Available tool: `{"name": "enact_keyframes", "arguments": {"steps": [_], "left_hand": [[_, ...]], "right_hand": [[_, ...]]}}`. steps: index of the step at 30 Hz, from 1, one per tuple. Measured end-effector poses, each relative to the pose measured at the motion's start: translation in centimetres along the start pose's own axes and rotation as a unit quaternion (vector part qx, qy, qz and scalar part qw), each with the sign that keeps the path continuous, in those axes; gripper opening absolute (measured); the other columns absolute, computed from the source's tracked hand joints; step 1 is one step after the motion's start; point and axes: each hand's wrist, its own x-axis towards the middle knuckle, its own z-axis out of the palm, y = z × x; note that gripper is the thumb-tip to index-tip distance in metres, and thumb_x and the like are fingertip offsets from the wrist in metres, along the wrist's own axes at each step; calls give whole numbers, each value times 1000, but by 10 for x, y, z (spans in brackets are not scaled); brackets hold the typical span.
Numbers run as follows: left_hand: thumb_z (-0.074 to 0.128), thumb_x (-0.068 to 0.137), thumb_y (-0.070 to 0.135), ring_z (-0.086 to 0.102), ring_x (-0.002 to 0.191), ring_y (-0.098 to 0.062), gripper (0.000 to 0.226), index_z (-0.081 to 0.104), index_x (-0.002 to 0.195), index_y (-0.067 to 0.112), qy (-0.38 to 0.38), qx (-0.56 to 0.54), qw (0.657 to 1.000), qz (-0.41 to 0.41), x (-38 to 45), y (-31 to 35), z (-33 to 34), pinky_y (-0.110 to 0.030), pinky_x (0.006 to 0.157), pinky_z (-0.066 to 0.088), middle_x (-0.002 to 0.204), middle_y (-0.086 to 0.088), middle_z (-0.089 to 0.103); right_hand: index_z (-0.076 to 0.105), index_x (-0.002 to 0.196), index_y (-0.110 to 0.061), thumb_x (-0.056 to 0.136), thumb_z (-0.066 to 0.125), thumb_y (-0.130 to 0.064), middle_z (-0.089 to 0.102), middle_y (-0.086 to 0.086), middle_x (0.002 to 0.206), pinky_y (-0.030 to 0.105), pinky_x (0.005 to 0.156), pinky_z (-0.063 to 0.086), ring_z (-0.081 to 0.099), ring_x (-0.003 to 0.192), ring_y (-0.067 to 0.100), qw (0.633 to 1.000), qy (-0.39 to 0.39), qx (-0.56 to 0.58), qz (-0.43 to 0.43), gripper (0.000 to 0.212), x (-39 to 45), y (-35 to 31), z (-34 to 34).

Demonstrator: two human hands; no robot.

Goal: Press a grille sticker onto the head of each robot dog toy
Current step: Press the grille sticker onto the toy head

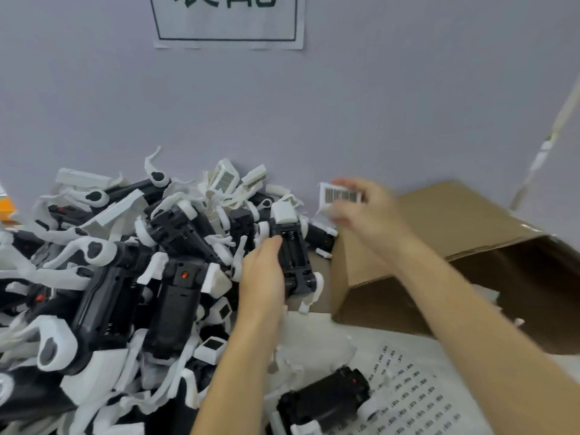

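A big heap of black-and-white robot dog toys (125, 277) fills the left of the table. My left hand (263, 274) grips one black-bodied toy (293, 255) lying belly up at the heap's right edge, its white head (284, 212) pointing away from me. My right hand (364, 208) is raised over the box and pinches a white robot dog head with a striped grille sticker (340, 195) on its face. A sticker sheet (417, 400) with rows of small dark stickers lies at the lower right. Another toy (326, 400) lies on its near-left edge.
An open brown cardboard box (439, 233) lies on its side at the right, against the heap. A grey wall with a printed paper sign (227, 22) stands behind. An orange object (6, 208) shows at the far left edge.
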Motion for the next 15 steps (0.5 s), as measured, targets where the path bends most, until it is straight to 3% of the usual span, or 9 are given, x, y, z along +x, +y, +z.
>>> {"name": "enact_keyframes", "arguments": {"steps": [2,4,7,9,12,13,15], "left_hand": [[50,101,32,73,75,-30,31,73,101,10,-5,2,1000,7,-1,0,4,-43,67,59,94,-19,75],[49,101,28,70,59,-24,30,72,98,8,-13,0,1000,11,-4,0,9,-35,52,57,79,-13,74],[49,102,26,70,54,-19,28,71,99,9,-30,2,999,23,-10,0,16,-28,43,53,67,-3,73],[50,103,27,75,66,-22,25,71,103,14,-37,9,999,25,-12,-2,19,-30,49,56,78,-6,76],[51,103,30,74,96,-31,25,70,115,21,-48,23,998,31,-13,-5,22,-44,80,61,104,-10,76],[51,103,30,73,100,-28,23,70,115,25,-52,25,998,39,-12,-6,23,-46,87,59,107,-6,75],[49,104,30,73,99,-15,22,71,105,33,-59,40,996,63,-12,-9,23,-40,88,57,101,6,77]], "right_hand": [[60,131,-12,87,74,0,67,5,118,26,88,56,68,101,16,994,-17,108,16,47,-33,7,0],[63,126,-19,88,76,-4,71,-1,115,26,90,56,70,103,13,996,-3,90,-7,43,-55,16,-1],[66,112,-35,89,77,-15,75,-9,102,23,81,58,73,94,9,997,35,57,-26,32,-71,22,-5],[66,109,-41,89,76,-26,77,-11,101,19,78,56,72,93,5,998,40,36,-37,28,-77,24,-6],[64,104,-49,89,72,-41,76,-19,94,7,66,49,69,85,-5,998,31,10,-52,19,-80,23,-9],[65,104,-48,88,70,-45,75,-21,89,6,64,47,68,82,-6,998,26,3,-53,17,-80,21,-9],[68,100,-47,88,68,-52,73,-24,81,5,62,46,65,77,-6,997,34,-24,-59,14,-80,20,-8]]}}
